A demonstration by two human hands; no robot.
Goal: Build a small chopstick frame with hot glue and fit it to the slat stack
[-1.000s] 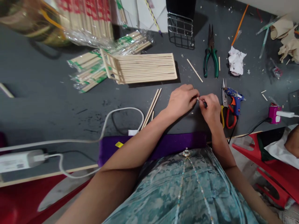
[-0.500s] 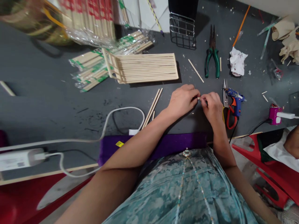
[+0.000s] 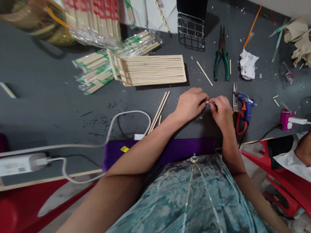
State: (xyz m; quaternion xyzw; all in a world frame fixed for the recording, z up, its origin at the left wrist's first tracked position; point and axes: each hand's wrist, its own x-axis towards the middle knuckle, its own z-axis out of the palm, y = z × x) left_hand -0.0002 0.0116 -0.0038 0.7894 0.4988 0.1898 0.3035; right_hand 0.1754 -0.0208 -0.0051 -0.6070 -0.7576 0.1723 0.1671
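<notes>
My left hand (image 3: 191,103) and my right hand (image 3: 221,110) meet above the grey table, both closed in a pinch. Between their fingertips shows a tiny pale piece (image 3: 207,102), too small to name and mostly covered by the fingers. Behind my left hand lies a small rack-like frame of joined wooden sticks (image 3: 154,70), with an upright end at its left. Loose wooden sticks (image 3: 159,110) rest by my left forearm. A short thin stick (image 3: 204,73) lies just beyond my fingers. To the right of my right hand are scissors (image 3: 239,119) and a blue glue gun (image 3: 246,103).
Green-handled pliers (image 3: 221,63) and crumpled white paper (image 3: 248,64) lie farther back. A wire basket (image 3: 191,29) stands at the rear. Wrapped chopsticks (image 3: 97,71) are at the left, and a white cable (image 3: 111,126) loops across the front. Another person's arm (image 3: 303,149) is at the far right.
Both hands keep the same pinch in nearly the same place. The whole view has shifted very slightly; nothing on the table has visibly moved.
</notes>
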